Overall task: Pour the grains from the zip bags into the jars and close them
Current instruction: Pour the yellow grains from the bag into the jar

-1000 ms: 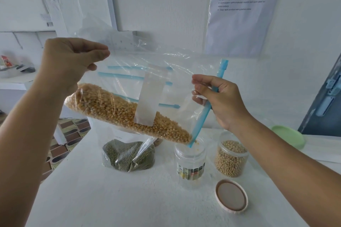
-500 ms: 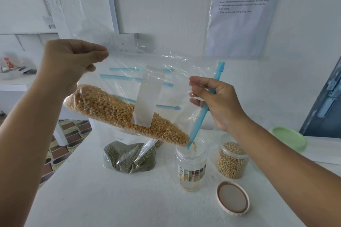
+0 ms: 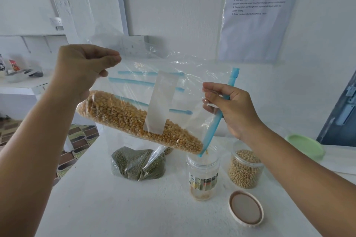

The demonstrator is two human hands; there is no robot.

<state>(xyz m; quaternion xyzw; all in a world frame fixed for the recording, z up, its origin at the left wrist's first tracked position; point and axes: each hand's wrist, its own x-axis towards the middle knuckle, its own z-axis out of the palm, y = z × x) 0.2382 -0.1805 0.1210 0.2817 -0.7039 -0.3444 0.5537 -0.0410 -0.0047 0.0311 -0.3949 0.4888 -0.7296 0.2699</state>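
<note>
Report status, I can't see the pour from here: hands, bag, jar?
Left hand grips corn bag bottom corner, right hand pinches blue zip edge. Kernels trickling into open jar; few inside. Loose lid beside it, nothing blocking.

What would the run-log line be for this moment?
step: pouring | left hand: holds clear zip bag of yellow corn kernels | right hand: pinches blue zip edge | target: clear plastic jar, nearly empty

front table (image 3: 134, 208) bare | lid (image 3: 246, 208), jars (image 3: 203, 175) crowd right

Bright, soft, even daylight; faint shadows, wide-angle bending at edges, slightly soft.
</note>
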